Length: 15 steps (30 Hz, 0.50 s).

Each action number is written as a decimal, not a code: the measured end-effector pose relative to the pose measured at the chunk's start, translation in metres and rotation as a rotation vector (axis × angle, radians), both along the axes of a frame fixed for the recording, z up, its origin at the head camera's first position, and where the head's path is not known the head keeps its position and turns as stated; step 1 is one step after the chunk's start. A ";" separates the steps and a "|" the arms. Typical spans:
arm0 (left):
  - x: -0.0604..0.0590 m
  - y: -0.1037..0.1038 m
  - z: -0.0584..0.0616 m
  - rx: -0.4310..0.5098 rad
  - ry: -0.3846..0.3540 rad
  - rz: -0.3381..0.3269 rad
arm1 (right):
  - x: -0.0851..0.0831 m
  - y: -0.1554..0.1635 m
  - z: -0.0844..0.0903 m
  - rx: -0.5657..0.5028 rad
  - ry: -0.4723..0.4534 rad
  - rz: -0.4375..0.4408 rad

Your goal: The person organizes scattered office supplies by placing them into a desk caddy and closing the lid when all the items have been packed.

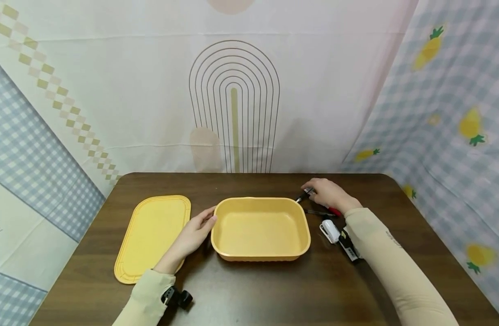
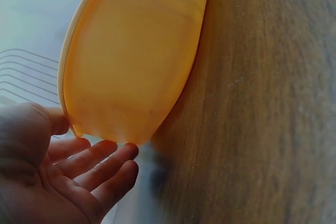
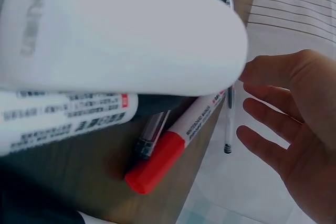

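A yellow plastic bin (image 1: 260, 254) stands on the table, its inside bare. My left hand (image 1: 196, 233) touches its left end, thumb by the rim and loosely extended fingers (image 2: 107, 174) along the outer wall. Behind the bin's right end, my right hand (image 1: 330, 194) reaches over several pens, fingers slightly bent. Under its fingertips lies a black-and-silver pen (image 1: 301, 197). In the right wrist view a clear pen (image 3: 228, 124) appears beside the fingertips, with a red-capped marker (image 3: 157, 163) near it. A white stapler (image 3: 121, 35) fills much of that view.
A flat yellow lid (image 1: 153, 233) lies left of the bin. By the right forearm lie the stapler and a white marker with a black cap (image 3: 68, 119). A patterned cloth (image 1: 159, 104) hangs behind the brown table (image 1: 249, 299).
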<state>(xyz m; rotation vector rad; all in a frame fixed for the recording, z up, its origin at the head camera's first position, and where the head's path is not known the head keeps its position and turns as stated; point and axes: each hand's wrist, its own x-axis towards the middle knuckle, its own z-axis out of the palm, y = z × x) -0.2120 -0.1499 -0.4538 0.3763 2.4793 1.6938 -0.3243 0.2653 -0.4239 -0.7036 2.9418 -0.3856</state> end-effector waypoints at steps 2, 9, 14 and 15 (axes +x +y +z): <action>-0.003 -0.002 -0.008 -0.002 0.001 0.004 | 0.000 0.001 -0.003 0.003 -0.006 -0.004; -0.005 -0.003 -0.012 0.007 0.006 0.006 | -0.002 0.002 -0.010 0.012 -0.007 0.007; -0.005 -0.004 -0.012 0.007 0.012 0.008 | -0.003 0.001 -0.011 0.033 0.029 0.034; -0.005 -0.004 -0.013 0.006 0.014 0.010 | -0.003 0.001 -0.011 0.035 0.040 0.039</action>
